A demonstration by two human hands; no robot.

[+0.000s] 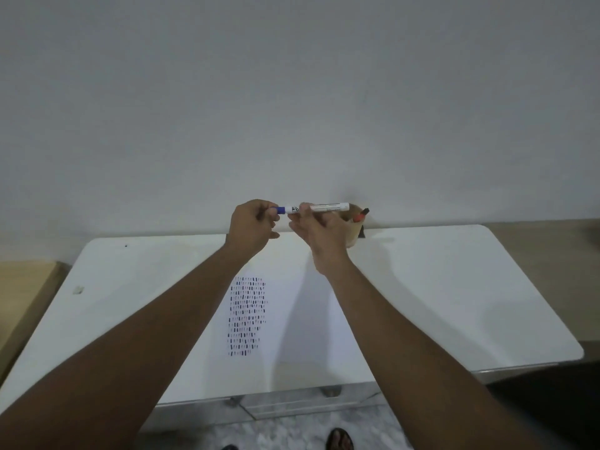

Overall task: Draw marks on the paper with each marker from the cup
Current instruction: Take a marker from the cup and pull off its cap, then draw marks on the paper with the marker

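Two hands up in front of me, and between them one white-barrelled marker with a blue cap (pixel 313 208), held level above the far edge of the white worktop (pixel 454 287). My left hand (pixel 251 227) is curled around the blue cap end, fingers pinched on it; my right hand (pixel 319 227) grips the white barrel near its middle. Whether the cap is seated or already parting, I can't tell, the fingers cover the joint.

This marker looks light and rigid, smooth plastic, so it could slip if I pinch loosely. Best grip, I'd say: barrel in the right, cap in the left, and a straight pull along its length.

Below, the white sheet of paper (pixel 292 319) lies flat on the worktop, with a block of short dark dashes (pixel 246 316) on its left part and plenty of blank space to the right.

Behind my right hand sits the tan cup (pixel 354 232), mostly hidden. An orange-red marker with a black end (pixel 361 215) pokes out of it. How many more are in there, I can't make out. The dashes are too small to sort by colour.
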